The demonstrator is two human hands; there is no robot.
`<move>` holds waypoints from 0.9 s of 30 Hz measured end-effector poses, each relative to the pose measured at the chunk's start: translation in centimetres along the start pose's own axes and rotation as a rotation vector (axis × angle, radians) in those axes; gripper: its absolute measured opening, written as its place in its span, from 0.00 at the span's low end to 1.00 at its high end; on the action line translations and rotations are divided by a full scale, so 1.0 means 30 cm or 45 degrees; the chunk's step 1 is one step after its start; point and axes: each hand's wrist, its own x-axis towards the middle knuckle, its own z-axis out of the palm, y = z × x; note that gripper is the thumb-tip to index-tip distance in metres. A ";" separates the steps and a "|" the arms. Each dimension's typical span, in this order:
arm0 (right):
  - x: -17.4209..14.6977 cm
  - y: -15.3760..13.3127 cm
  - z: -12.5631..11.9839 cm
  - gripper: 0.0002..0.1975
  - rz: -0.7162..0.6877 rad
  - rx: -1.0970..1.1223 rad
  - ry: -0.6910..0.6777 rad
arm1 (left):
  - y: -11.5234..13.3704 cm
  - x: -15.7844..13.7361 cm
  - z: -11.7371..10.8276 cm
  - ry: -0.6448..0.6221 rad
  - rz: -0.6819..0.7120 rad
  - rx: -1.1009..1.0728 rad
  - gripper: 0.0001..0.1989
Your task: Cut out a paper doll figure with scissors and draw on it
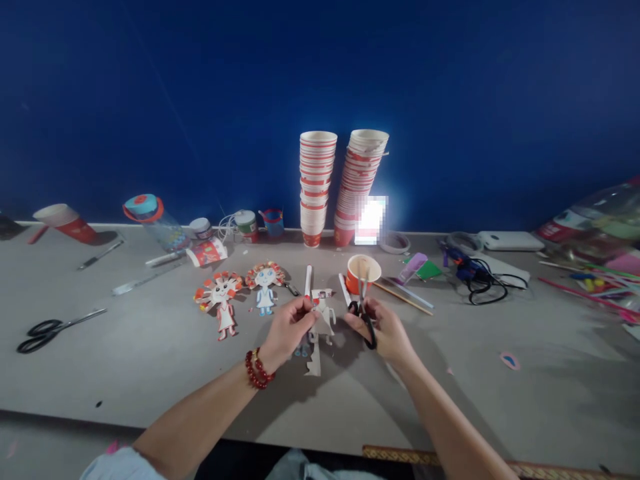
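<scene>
Between the thumb and fingers of my left hand [291, 327] is a small paper cutout [324, 312], its outline irregular and partly hidden by the fingers. My right hand [384, 330] grips black-handled scissors [364, 283], blades pointing away from me and up, apart from the paper. A pale paper scrap [313, 362] hangs or lies just below my left fingers; which one I cannot tell. Beyond the scissors stands an orange-and-white paper cup [356, 283]. To the left of my left hand lie two paper dolls, one with red details [225, 300] and one with blue [265, 283].
Two tall stacks of paper cups [318, 187] stand against the blue wall. A second pair of scissors [47, 331] lies at left, near a water bottle [155, 220]. A glue gun [465, 267] with a looped cord and a large plastic bottle [590, 213] are at right.
</scene>
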 end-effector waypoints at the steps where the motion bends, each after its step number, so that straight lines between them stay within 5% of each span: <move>1: 0.005 0.002 -0.011 0.18 -0.013 -0.173 -0.029 | 0.004 0.003 -0.004 0.032 0.014 -0.005 0.16; 8: -0.006 -0.027 -0.020 0.20 0.076 -0.969 -0.246 | 0.018 0.018 -0.028 0.127 0.079 -0.040 0.14; 22: -0.047 -0.080 -0.004 0.18 0.083 -1.378 -0.391 | 0.016 0.022 -0.023 0.093 0.063 -0.054 0.11; 27: -0.060 -0.094 -0.004 0.21 0.075 -1.406 -0.431 | 0.061 0.039 -0.060 0.204 0.093 -0.097 0.09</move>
